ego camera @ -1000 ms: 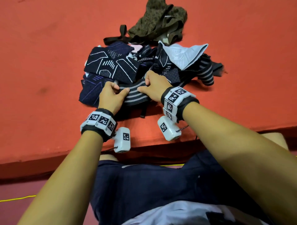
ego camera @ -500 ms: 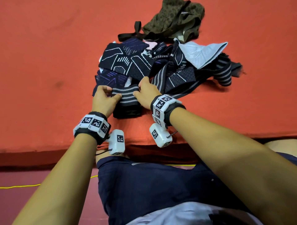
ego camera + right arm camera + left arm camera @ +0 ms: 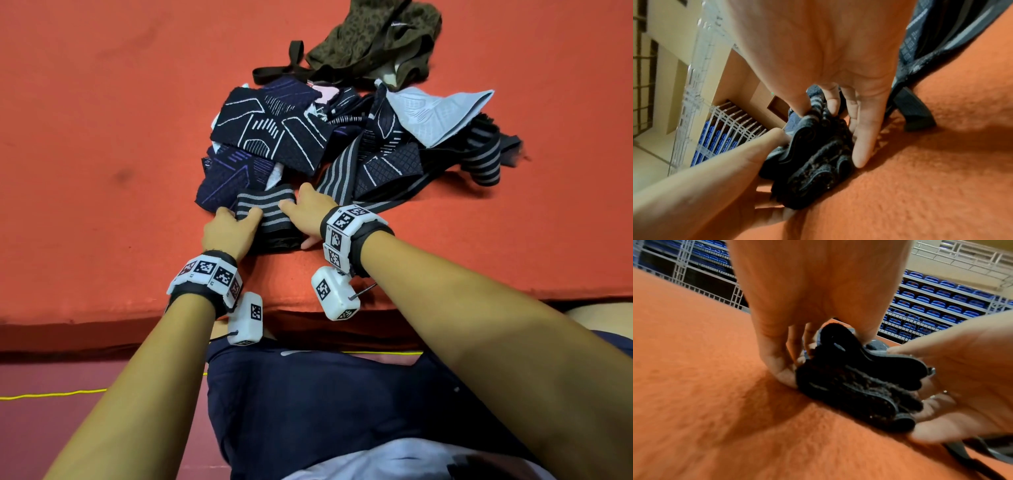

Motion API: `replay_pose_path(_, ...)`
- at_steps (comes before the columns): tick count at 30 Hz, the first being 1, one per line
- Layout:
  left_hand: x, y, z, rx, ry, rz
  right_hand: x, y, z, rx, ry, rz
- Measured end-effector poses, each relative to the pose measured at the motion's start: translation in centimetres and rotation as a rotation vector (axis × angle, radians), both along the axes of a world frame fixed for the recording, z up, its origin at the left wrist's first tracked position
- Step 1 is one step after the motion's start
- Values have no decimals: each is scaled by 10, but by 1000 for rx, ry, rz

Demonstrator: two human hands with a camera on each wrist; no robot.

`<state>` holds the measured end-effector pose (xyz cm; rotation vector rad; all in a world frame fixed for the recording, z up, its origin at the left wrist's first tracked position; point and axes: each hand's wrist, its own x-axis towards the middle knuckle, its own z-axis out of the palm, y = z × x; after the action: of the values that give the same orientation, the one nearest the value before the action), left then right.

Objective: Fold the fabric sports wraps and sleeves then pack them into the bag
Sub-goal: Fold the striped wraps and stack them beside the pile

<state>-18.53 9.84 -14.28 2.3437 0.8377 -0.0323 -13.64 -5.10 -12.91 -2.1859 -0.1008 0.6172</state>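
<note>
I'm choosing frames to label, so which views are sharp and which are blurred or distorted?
Head view: sharp, evenly lit; stripes on the folded wrap read clearly, edges bend from the wide angle. Left wrist view: soft, the left hand looms large and the wrap is a dark mass. Right wrist view: likewise soft, tilted, the right hand casting shadow.

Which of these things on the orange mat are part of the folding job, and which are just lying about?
Part of the job:
- striped wrap, folded, held from both sides by the left hand and right hand
- pile of patterned sleeves
- pale blue sleeve
- olive bag

Just there:
- orange mat
- yellow cord
- blue stadium seats
</note>
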Motion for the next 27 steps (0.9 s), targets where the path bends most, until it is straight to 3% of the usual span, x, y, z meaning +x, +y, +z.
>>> replay_pose_path(17,33,9,-12,-3,-117,-53,33,5,-12,41,-89,-106)
replay_pose_path(27,56,16,-13,14,-143,1,52,16,-14,81,-98,-125)
